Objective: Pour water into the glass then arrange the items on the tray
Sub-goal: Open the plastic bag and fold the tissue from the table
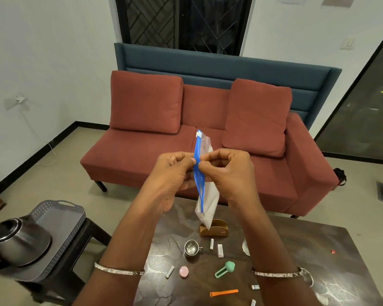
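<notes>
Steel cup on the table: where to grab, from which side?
Take the steel cup by its small loop handle, coming from the right: it stands upright, mouth up, handle pointing right. The handle looks tiny, so pinching the rim from above may be surer.

The table (307, 244) has open surface on its right side, beyond the right forearm. Between the forearms lie a steel cup (191, 248), white sachets (220, 250), a pink cap (183, 271), a green clip (224, 269) and an orange strip (223, 293), with narrow gaps among them. The zip bag (209, 202), pinched by the left hand (175, 173) and the right hand (230, 171), hangs over a wooden holder (217, 231), perhaps touching it. The kettle (18, 241) fills the near part of the tray (60, 215); its far part is bare.
</notes>
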`<state>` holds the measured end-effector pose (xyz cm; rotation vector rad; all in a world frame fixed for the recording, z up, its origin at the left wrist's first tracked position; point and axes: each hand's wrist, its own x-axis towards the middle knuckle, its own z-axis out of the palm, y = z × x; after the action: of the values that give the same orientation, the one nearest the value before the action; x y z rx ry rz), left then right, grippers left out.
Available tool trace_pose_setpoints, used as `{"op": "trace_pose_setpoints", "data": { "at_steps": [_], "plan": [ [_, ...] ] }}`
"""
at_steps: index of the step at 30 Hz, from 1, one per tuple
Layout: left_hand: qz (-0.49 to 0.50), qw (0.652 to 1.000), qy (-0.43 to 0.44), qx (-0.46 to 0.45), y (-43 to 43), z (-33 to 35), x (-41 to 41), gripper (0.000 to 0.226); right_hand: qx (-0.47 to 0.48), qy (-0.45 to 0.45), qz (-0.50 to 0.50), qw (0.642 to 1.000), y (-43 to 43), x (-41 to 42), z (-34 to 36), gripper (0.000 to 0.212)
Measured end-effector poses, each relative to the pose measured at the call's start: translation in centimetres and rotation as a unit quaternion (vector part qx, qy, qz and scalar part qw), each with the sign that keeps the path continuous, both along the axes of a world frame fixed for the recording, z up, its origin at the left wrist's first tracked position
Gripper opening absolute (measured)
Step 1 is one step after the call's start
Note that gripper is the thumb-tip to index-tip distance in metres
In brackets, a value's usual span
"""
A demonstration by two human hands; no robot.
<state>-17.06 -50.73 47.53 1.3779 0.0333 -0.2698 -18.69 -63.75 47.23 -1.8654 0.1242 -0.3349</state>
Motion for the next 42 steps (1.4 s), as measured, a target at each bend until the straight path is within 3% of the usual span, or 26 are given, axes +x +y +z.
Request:
{"op": "trace_pose_setpoints", "data": {
  "at_steps": [3, 5, 8, 11, 14, 19, 24, 27, 32, 33, 35, 37, 40, 42],
  "plan": [
    [0.032, 0.996, -0.036, 0.072, -0.2, -0.7, 0.2, 0.014, 0.006, -0.02, 0.018, 1.0, -0.2, -0.1, -0.1, 0.015],
    [0.079, 0.976, -0.101, 0.176, -0.1, -1.4, 0.3, 0.009, -0.008, -0.048, 0.021, 0.999, -0.2, -0.2, -0.3, 0.015],
    [0.188, 0.893, -0.186, 0.364, 0.1, -1.7, 0.5, 0.006, -0.099, -0.1, -0.022, 0.99, -0.4, -0.1, -0.8, 0.009],
    [0.246, 0.83, -0.237, 0.441, 0.2, -1.5, 0.3, 0.005, -0.22, -0.13, -0.066, 0.965, -1.2, 0.2, -1.6, 0.018],
    [0.256, 0.82, -0.248, 0.448, 0.3, -1.6, 0.4, 0.006, -0.283, -0.121, -0.079, 0.948, -1.5, 0.3, -2.1, 0.017],
    [0.218, 0.841, -0.293, 0.398, 0.1, -2.0, 0.2, 0.009, -0.341, -0.1, -0.076, 0.932, -1.1, 0.3, -2.8, 0.026],
    [0.174, 0.846, -0.338, 0.375, -0.5, -2.1, -0.2, 0.008, -0.256, -0.013, -0.023, 0.966, -0.5, 0.3, -3.1, 0.023],
    [0.147, 0.855, -0.336, 0.367, -0.9, -2.3, -0.4, 0.01, -0.248, 0.031, 0.01, 0.968, -0.8, 0.3, -3.0, 0.036],
    [0.184, 0.81, -0.37, 0.417, -0.7, -2.6, -0.5, 0.015, -0.232, -0.011, 0.009, 0.973, -2.3, 0.0, -2.3, 0.054],
    [0.185, 0.821, -0.371, 0.393, -0.5, -2.8, -0.4, 0.019, -0.211, -0.021, 0.012, 0.977, -2.6, -0.1, -2.1, 0.057],
    [0.171, 0.896, -0.319, 0.258, 0.2, -3.3, 0.5, 0.031, -0.18, -0.035, 0.013, 0.983, -3.4, -0.3, -1.8, 0.062],
    [0.149, 0.967, -0.171, 0.114, 1.1, -4.4, 2.0, 0.038, -0.125, -0.053, 0.028, 0.99, -4.1, -0.6, -1.6, 0.065],
    [0.057, 0.996, 0.06, 0.031, 2.1, -7.8, 3.5, 0.042, -0.003, -0.061, 0.079, 0.995, -4.9, -1.3, -1.3, 0.07],
    [-0.028, 0.992, 0.118, -0.017, 2.1, -10.5, 3.6, 0.044, 0.07, -0.057, 0.109, 0.99, -5.4, -1.7, -1.2, 0.066]
  ]
}}
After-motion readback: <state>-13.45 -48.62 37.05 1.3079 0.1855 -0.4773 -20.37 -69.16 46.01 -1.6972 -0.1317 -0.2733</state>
